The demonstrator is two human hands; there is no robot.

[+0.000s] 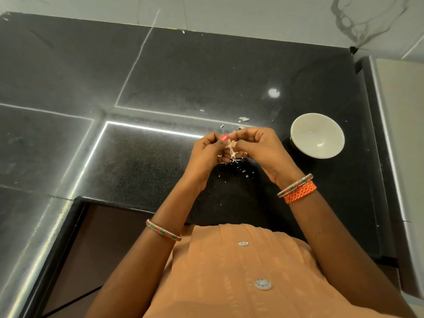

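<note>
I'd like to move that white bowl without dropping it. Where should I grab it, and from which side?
Pinch the bowl at its rim from above, thumb inside, fingers outside. It stands upright, mouth open, and looks empty, and its sides curve inward going down, so the rim likely gives the surest hold. Come from its right, away from the right hand.

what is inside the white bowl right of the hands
The white bowl shows only its bare, glossy inside with small light glints; no peel shows in it. Its near rim hides a strip of the inner wall.
</note>
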